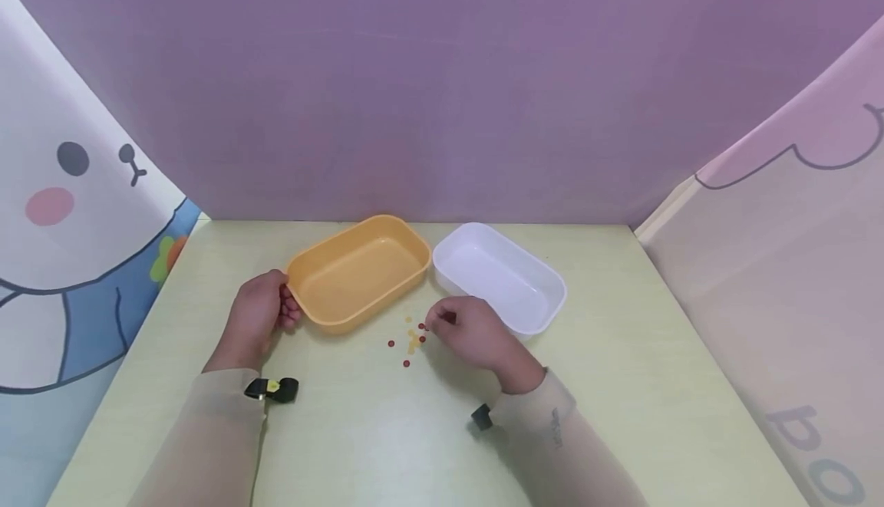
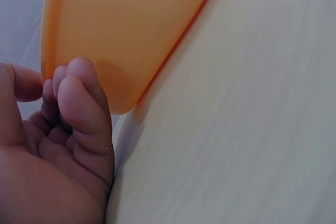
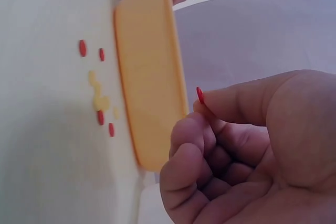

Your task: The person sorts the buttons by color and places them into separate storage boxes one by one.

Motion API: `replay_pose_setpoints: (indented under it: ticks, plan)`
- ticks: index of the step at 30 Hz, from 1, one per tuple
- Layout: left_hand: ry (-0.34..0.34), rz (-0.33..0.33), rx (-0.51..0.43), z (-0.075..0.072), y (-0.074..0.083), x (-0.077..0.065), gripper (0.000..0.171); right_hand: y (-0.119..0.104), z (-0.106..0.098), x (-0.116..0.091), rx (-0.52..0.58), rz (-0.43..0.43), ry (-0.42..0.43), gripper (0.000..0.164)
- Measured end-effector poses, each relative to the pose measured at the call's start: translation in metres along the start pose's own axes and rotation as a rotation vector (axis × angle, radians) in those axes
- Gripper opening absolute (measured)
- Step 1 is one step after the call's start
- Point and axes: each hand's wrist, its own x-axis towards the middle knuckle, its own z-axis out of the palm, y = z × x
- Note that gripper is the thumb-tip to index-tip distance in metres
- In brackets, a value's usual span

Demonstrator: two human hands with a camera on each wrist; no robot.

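At its left end, an orange-yellow tray [image 1: 359, 281] is gripped by my left hand [image 1: 257, 311], thumb on the rim and fingers curled against the outer wall [image 2: 118, 30]. Between thumb and index finger my right hand [image 1: 473, 330] pinches a small red disc [image 3: 199, 95], held above the table in front of the trays. Beneath and left of that hand lie several loose red discs [image 1: 391, 344] and a cluster of small pale yellow discs [image 3: 100, 102]. The inside of the orange-yellow tray shows bare in the head view.
A white tray [image 1: 500, 277] stands right of the orange-yellow one, their ends close together, just behind my right hand. The pale table [image 1: 359, 446] backs onto a purple panel [image 1: 442, 108]. Printed cloths hang at the left [image 1: 83, 208] and right [image 1: 780, 261].
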Motion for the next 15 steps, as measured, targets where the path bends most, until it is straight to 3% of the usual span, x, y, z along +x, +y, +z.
replay_pose_setpoints:
  ticks: [15]
  plan:
    - [0.001, 0.013, -0.018, -0.002, -0.004, 0.004, 0.043, -0.014, -0.031, 0.021, 0.154, 0.083, -0.010, 0.015]
